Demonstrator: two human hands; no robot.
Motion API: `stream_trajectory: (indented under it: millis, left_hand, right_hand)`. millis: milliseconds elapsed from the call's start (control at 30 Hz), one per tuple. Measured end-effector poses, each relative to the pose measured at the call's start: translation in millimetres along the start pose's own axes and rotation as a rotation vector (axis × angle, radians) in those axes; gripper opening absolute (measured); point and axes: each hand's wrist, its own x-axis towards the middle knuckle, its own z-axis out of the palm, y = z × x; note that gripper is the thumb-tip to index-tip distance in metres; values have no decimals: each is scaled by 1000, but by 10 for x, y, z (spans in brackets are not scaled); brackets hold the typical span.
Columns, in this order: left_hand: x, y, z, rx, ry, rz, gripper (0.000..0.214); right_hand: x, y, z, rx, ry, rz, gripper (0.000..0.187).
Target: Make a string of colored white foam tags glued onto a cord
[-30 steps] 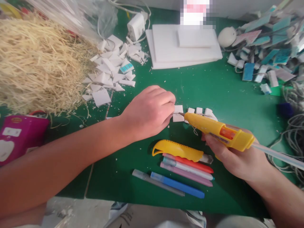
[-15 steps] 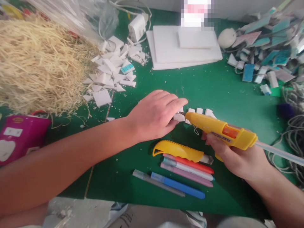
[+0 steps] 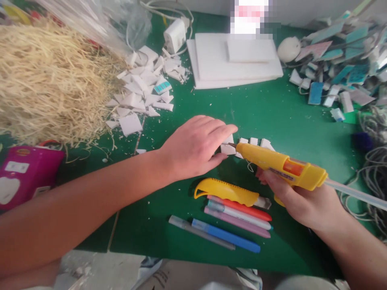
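My right hand [image 3: 298,197] is wrapped round the handle of a yellow hot glue gun [image 3: 272,161], with a clear glue stick [image 3: 356,193] out of its back end. Its metal nozzle touches or nearly touches a small white foam piece [image 3: 229,149]. Around that piece curl the thumb and forefinger of my left hand [image 3: 199,147], back of the hand up; the other fingertips are hidden. Several more small white pieces [image 3: 254,141] lie in a row, partly behind the gun. Below is a yellow utility knife [image 3: 228,192] with some blade showing.
Several pens, among them a blue pen [image 3: 226,235], lie near the front edge. Foam scraps [image 3: 137,90] and a heap of straw-like shreds [image 3: 51,80] are at the left, above a magenta box [image 3: 33,171]. White foam sheets [image 3: 238,72] lie behind; blue-grey scraps [image 3: 341,72] and tangled cord [image 3: 375,161] are at right.
My left thumb and forefinger have shifted very slightly left, showing a bit more of the white piece. The glue gun stays nearly still, its nozzle at the same piece.
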Motion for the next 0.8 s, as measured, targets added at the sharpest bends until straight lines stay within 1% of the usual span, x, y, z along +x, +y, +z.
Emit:
stream_trajectory:
  millis: [100, 133, 200, 267, 333, 400, 533, 633, 700, 800]
  left_hand:
    - [-82, -7, -111, 0, 22, -28, 38]
    - [-121, -9, -151, 4, 28, -40, 38]
    - [-203, -10, -216, 15, 30, -65, 37]
    - [-270, -7, -244, 22, 23, -79, 36]
    - [-298, 3, -232, 13, 19, -79, 38]
    - [-274, 22, -191, -14, 27, -70, 39]
    - [-122, 80, -90, -50, 27, -49, 44]
    - [-20, 110, -32, -60, 14, -65, 46]
    - [11, 112, -3, -62, 8, -91, 46]
    - [15, 91, 26, -60, 11, -93, 44]
  right_hand:
    - [-8, 1, -4, 57, 11, 23, 38]
    - [-6, -11, -8, 74, 15, 51, 39]
    - [0, -42, -17, 90, -7, 96, 43]
    - [-6, -56, -17, 107, -18, 100, 45]
    - [-29, -34, -3, 103, 9, 96, 44]
    - [-59, 13, 17, 93, 41, 125, 46]
    - [-95, 75, 42, 120, 8, 164, 50]
    - [-93, 64, 46, 155, 39, 208, 52]
    - [-85, 53, 46, 182, 47, 216, 52]
    - [-72, 52, 43, 206, 14, 195, 51]
